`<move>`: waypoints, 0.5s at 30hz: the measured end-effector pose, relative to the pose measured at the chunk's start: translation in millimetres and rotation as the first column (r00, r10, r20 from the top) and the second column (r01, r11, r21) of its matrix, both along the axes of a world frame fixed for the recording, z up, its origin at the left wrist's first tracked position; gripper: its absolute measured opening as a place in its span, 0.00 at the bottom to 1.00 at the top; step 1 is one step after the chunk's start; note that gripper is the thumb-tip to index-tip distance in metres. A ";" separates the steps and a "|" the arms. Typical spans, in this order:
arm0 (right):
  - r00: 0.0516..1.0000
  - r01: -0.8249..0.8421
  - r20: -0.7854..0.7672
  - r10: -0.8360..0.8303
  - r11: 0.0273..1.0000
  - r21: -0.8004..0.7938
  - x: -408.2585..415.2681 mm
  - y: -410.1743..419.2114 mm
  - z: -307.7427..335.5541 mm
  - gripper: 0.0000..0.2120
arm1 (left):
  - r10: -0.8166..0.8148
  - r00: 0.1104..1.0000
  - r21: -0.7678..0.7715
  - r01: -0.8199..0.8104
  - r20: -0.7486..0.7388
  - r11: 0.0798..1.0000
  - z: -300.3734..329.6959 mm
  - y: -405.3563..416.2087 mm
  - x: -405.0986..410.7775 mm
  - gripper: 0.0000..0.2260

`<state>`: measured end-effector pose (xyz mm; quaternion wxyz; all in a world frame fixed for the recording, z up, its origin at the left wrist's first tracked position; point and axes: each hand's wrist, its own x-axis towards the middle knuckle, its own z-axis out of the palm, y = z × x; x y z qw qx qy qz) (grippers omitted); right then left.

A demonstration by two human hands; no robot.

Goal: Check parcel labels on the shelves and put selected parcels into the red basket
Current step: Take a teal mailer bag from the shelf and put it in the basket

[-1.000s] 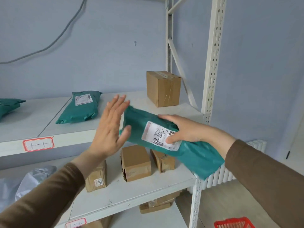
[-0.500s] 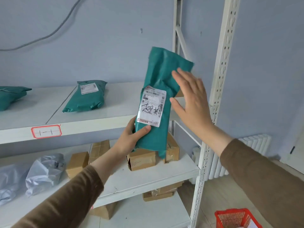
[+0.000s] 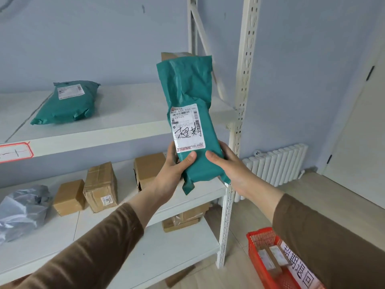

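I hold a green plastic parcel (image 3: 191, 97) upright in front of the shelf, its white label (image 3: 186, 127) with handwritten black characters facing me. My left hand (image 3: 174, 170) grips its lower left edge, thumb on the front. My right hand (image 3: 227, 167) grips the lower right edge. The red basket (image 3: 258, 245) stands on the floor at lower right, with small brown parcels and a white sheet inside; my right sleeve hides part of it. Another green parcel (image 3: 66, 103) lies on the upper shelf.
White metal shelving (image 3: 239, 122) holds brown cardboard boxes (image 3: 100, 186) and a grey plastic bag (image 3: 20, 211) on the middle shelf, more boxes below. A brown box (image 3: 166, 56) peeks from behind the held parcel. A white radiator (image 3: 277, 163) stands against the blue wall.
My right hand dropped from the parcel's upper side to grip its lower right edge. The parcel stays upright and has come closer, with the label square to me. The view tilted down, showing more basket.
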<state>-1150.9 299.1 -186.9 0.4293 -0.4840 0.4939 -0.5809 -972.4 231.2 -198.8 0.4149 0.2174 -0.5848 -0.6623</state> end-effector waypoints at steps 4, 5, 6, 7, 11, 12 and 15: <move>0.998 0.059 0.012 -0.059 0.997 0.056 -36.7 24.6 -23.2 0.35 | -0.056 0.998 0.003 0.055 0.043 0.998 -15.9 8.9 -27.4 0.37; 0.997 0.068 0.017 -0.069 0.995 0.071 -46.2 30.3 -30.3 0.35 | -0.069 0.996 0.005 0.068 0.053 0.998 -20.6 12.6 -35.1 0.37; 0.996 0.075 0.031 -0.078 0.993 0.086 -55.2 35.5 -37.6 0.35 | -0.082 0.995 0.014 0.081 0.062 0.997 -26.3 15.9 -43.5 0.37; 0.995 0.085 0.051 -0.091 0.991 0.102 -63.6 40.1 -44.4 0.34 | -0.098 0.993 0.030 0.096 0.066 0.995 -31.8 20.1 -52.0 0.36; 0.981 0.150 0.095 -0.166 0.976 0.160 -93.3 55.0 -67.6 0.34 | -0.174 0.980 0.097 0.165 0.097 0.982 -58.3 23.6 -86.5 0.32; 0.976 0.177 0.092 -0.195 0.969 0.172 -101.2 58.1 -73.3 0.35 | -0.197 0.974 0.117 0.184 0.110 0.976 -65.9 22.2 -95.4 0.32; 0.956 0.257 0.084 -0.280 0.941 0.220 -124.5 66.1 -92.8 0.26 | -0.273 0.948 0.157 0.249 0.164 0.956 -88.6 18.0 -123.5 0.33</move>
